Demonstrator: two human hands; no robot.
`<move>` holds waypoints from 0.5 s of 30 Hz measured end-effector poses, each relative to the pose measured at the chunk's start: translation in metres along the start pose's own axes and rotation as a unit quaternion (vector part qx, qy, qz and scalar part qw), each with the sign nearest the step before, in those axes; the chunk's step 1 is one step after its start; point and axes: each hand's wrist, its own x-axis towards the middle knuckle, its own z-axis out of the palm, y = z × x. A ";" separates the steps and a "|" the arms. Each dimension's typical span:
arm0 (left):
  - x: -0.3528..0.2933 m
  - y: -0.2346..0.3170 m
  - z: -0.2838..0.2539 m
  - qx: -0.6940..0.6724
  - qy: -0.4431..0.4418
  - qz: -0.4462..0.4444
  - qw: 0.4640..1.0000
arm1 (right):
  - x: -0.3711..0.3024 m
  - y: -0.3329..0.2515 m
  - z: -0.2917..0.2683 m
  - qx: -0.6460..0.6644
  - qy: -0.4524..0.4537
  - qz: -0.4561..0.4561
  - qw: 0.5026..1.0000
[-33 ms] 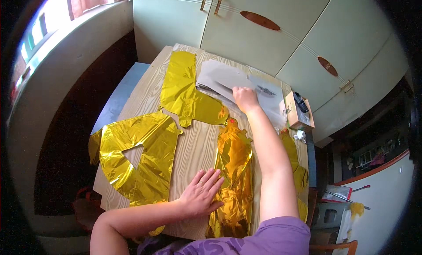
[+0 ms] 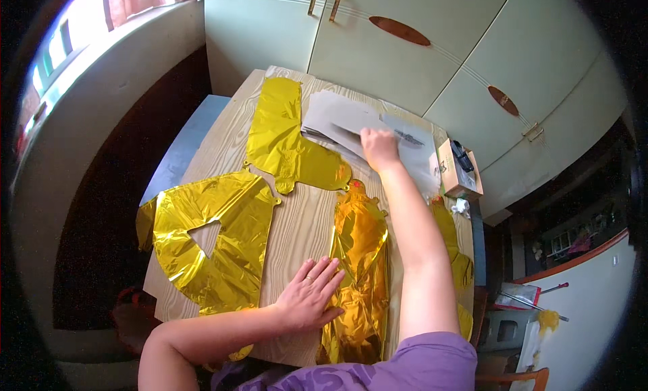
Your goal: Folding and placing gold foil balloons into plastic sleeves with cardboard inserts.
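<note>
My left hand (image 2: 310, 293) lies flat with its fingers stretched out, a ring on one of them. Its fingertips rest on the edge of a folded, shiny gold foil balloon (image 2: 361, 256). Farther off, my right hand (image 2: 379, 148) is closed over the sheets of paper (image 2: 331, 107). A slim, dark, pointed thing (image 2: 345, 129) sticks out leftward from its fingers; its kind is hard to make out. Left of my left hand lies a flat gold foil balloon (image 2: 236, 229) with a hole in it. Beyond that is an angled gold foil balloon (image 2: 277, 138).
Everything lies on a wood-grain table (image 2: 297, 222). A dark patch (image 2: 410, 139) marks the paper's right part. At the right edge stand a box (image 2: 460, 178) with a black object (image 2: 462, 157) on it, a crumpled white tissue (image 2: 461, 207) and more gold foil (image 2: 449, 236). Pale cabinets (image 2: 398, 67) rise behind.
My right hand has shifted slightly right and toward me. My left hand and the foil balloons stay where they were.
</note>
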 end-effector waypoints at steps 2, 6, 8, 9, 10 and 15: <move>0.001 -0.001 0.001 -0.023 0.023 0.013 0.999 | -0.007 0.012 -0.014 -0.038 0.137 0.021 0.990; -0.003 -0.003 0.002 -0.018 -0.002 -0.008 1.000 | -0.043 0.018 -0.105 0.008 0.269 0.092 0.959; -0.003 -0.003 0.003 -0.021 -0.028 -0.021 0.999 | -0.093 0.005 -0.162 0.219 0.241 0.232 0.917; -0.001 0.001 0.001 -0.035 -0.023 -0.017 0.999 | -0.132 0.011 -0.171 0.395 0.204 0.292 0.847; -0.001 0.000 -0.001 -0.045 -0.011 -0.020 0.999 | -0.162 0.011 -0.181 0.559 0.169 0.336 0.739; -0.009 -0.011 -0.004 -0.395 0.189 -0.116 0.891 | -0.305 -0.114 -0.216 0.806 0.051 0.491 0.326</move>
